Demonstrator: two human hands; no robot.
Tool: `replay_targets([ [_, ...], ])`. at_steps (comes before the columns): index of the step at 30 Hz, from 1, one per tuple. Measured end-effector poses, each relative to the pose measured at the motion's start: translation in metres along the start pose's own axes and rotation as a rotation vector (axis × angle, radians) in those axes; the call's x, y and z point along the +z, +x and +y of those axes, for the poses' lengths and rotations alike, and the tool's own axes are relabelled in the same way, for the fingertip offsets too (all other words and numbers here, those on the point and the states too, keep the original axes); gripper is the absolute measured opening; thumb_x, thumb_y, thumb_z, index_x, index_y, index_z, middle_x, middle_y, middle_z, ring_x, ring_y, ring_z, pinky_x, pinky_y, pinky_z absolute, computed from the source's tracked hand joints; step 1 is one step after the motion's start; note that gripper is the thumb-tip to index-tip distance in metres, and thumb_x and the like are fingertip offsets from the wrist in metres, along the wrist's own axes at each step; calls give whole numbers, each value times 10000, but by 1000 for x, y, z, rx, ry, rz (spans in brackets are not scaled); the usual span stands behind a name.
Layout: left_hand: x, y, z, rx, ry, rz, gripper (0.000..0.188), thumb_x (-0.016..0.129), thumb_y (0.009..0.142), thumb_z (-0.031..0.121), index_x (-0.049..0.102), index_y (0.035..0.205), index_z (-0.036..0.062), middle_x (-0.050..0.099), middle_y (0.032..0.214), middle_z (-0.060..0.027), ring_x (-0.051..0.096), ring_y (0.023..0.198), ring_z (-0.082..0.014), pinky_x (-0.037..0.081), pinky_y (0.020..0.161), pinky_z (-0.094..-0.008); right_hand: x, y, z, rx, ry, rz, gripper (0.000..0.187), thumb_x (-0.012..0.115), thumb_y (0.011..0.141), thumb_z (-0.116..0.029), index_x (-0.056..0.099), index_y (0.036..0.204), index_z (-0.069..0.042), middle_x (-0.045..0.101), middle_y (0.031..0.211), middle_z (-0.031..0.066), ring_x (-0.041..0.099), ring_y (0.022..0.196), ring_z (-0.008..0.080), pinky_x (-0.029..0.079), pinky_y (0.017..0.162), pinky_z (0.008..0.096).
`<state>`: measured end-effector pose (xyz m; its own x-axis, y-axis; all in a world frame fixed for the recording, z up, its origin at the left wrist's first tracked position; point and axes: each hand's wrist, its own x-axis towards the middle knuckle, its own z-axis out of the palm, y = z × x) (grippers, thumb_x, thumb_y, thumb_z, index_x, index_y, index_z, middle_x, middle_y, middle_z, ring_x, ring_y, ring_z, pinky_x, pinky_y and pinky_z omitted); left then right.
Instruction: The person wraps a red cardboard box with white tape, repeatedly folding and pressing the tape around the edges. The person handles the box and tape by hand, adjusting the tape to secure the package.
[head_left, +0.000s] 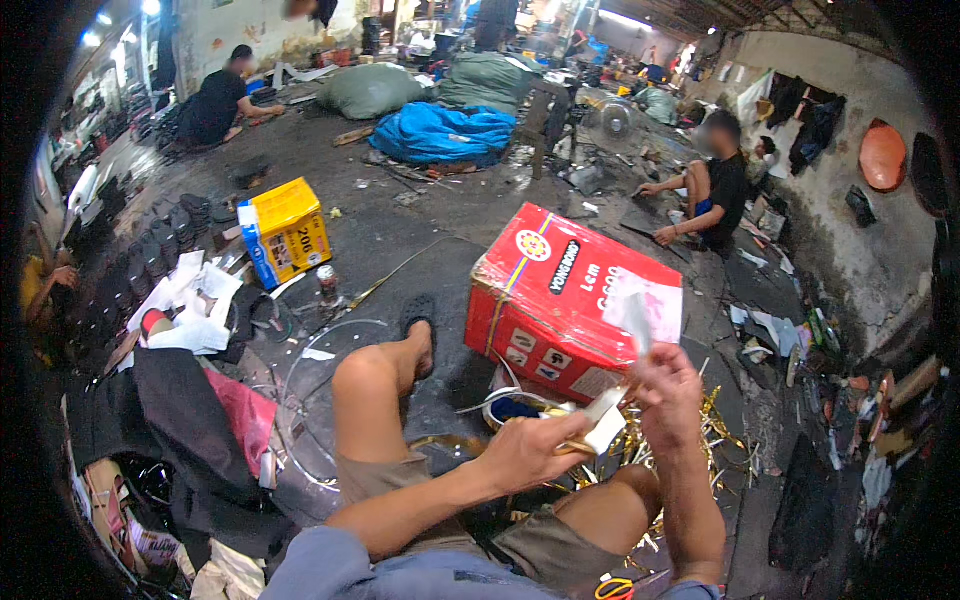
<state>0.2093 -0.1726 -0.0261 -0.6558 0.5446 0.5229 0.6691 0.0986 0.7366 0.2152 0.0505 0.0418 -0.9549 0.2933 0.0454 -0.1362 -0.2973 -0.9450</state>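
Observation:
In front of my lap, my left hand [532,452] is closed on a small white and cream flat piece [606,428], whose exact kind I cannot make out. My right hand [668,388], smeared by motion, is raised just beyond it, to the right. A pale, flat, narrow strip [637,322] sticks up from its fingers, too blurred to name. Behind both hands stands a large red cardboard box [540,320]. Shiny gold strips [712,440] lie in a tangle beside and under my right forearm. A round white-rimmed item with dark blue inside [508,408] sits beyond my left hand.
Scissors with orange-yellow handles [615,588] lie by my right hip. A yellow and blue box [285,235] stands ahead left, near white papers [190,305] and black cloth [195,410]. Two people [715,190] sit on the floor farther off, near a blue-covered bundle [440,133].

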Motion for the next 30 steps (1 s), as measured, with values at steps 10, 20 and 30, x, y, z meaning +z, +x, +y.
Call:
replay_targets([
  [10,57,-128,-105,-253,715,-908,197,620,920,180,793,892,91,788,894,-149,787,817,-310,615,644,-465,-53,20,-100,-494,177,260,298,722,932,-24,584,1196,-24,653,1013,61,653,923,155,551,822,276],
  [20,59,-175,-150,-211,746,-1107,265,686,892,288,814,1032,103,789,943,-109,772,949,-345,602,756,-483,-92,42,-194,-650,367,231,221,621,1017,-149,632,1131,39,702,978,146,720,850,223,643,757,330],
  [30,-45,82,31,-73,-355,280,320,724,954,71,717,1269,12,693,967,-26,648,846,-119,525,751,-254,55,-7,-44,47,-365,-470,192,690,1027,-192,644,1103,-22,694,916,33,655,731,100,572,640,262],
])
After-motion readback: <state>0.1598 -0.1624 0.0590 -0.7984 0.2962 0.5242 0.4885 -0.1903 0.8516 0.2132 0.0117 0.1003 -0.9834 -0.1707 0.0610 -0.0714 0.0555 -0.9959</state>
